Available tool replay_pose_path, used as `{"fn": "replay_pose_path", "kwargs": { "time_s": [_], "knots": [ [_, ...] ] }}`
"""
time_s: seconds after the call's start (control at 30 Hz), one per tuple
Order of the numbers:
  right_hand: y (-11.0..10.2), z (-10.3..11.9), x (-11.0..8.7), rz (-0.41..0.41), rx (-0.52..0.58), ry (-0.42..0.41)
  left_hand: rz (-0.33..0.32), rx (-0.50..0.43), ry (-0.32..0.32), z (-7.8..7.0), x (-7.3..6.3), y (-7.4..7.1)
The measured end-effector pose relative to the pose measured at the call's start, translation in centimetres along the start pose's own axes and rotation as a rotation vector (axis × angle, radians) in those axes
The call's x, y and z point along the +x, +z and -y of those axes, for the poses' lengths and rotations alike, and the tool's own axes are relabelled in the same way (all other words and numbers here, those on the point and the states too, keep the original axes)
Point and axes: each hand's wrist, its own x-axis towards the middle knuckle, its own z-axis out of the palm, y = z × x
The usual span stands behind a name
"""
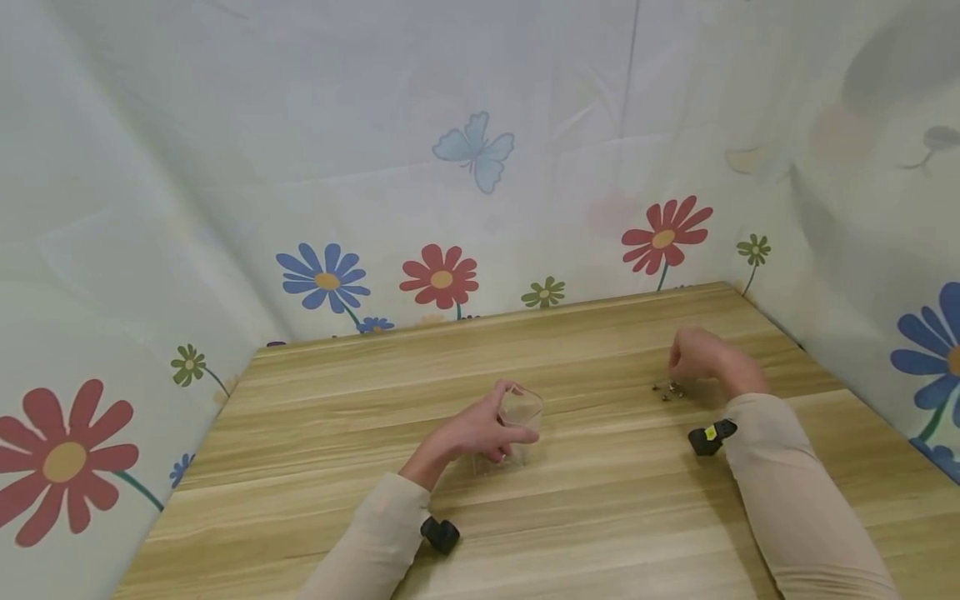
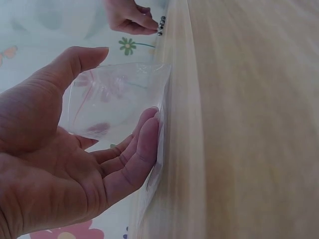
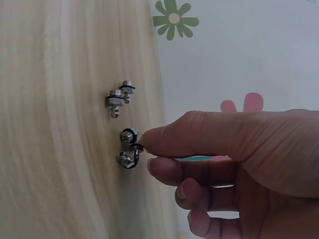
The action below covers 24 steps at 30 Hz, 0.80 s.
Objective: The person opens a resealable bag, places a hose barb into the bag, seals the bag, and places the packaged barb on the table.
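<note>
My left hand (image 1: 486, 427) holds a clear plastic bag (image 2: 119, 97) low over the table. Its thumb lies along the bag's upper edge and its curled fingers grip the lower side, so the bag's mouth stands apart. On the right side of the table, my right hand (image 3: 209, 164) reaches down to a small group of metal fittings (image 3: 115, 103) with black rings. The thumb's tip touches or nearly touches one fitting (image 3: 136, 147) in the lower cluster, and the index fingertip sits just below with a gap. The other fingers are loosely bent.
A wood-grain table (image 1: 360, 392) spreads under both hands. Behind and beside it hangs a pale curtain (image 1: 360, 133) printed with flowers and a butterfly. Black wrist cameras (image 1: 440, 535) sit at both sleeves.
</note>
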Motion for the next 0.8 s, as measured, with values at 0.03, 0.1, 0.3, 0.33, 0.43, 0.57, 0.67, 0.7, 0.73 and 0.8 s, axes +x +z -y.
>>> {"fn": "replay_pose_path", "kwargs": {
  "time_s": [0.03,0.1,0.3,0.33,0.43,0.57,0.67,0.7,0.73,0.8],
  "knots": [
    [0.07,-0.18,0.05,0.008,0.001,0.003,0.001,-0.001,-0.002,0.02,0.02,0.0],
    [0.2,-0.41,0.12,0.016,-0.003,0.001,0.001,-0.003,-0.004,0.04,0.04,0.0],
    [0.49,-0.8,0.32,0.015,-0.018,0.0,0.002,0.0,-0.007,0.04,-0.02,-0.04],
    [0.51,-0.82,0.34,0.019,-0.019,0.006,0.002,0.002,-0.008,0.02,-0.05,-0.05],
    [0.58,-0.78,0.35,0.027,-0.023,0.013,0.004,0.006,-0.011,-0.03,-0.14,-0.07],
    [0.63,-0.73,0.32,0.02,-0.018,0.009,0.009,0.0,-0.011,-0.07,-0.15,-0.09],
    [0.6,-0.62,0.26,0.013,-0.009,0.006,0.01,-0.007,-0.009,-0.06,-0.1,-0.09],
    [0.6,-0.6,0.25,0.012,-0.007,0.006,0.01,-0.008,-0.008,-0.05,-0.09,-0.09],
    [0.59,-0.54,0.24,0.011,-0.002,0.007,0.01,-0.007,-0.008,-0.06,-0.1,-0.09],
    [0.55,-0.29,0.17,0.008,0.004,0.001,0.01,-0.005,-0.007,-0.07,-0.13,-0.08]
  ]
}}
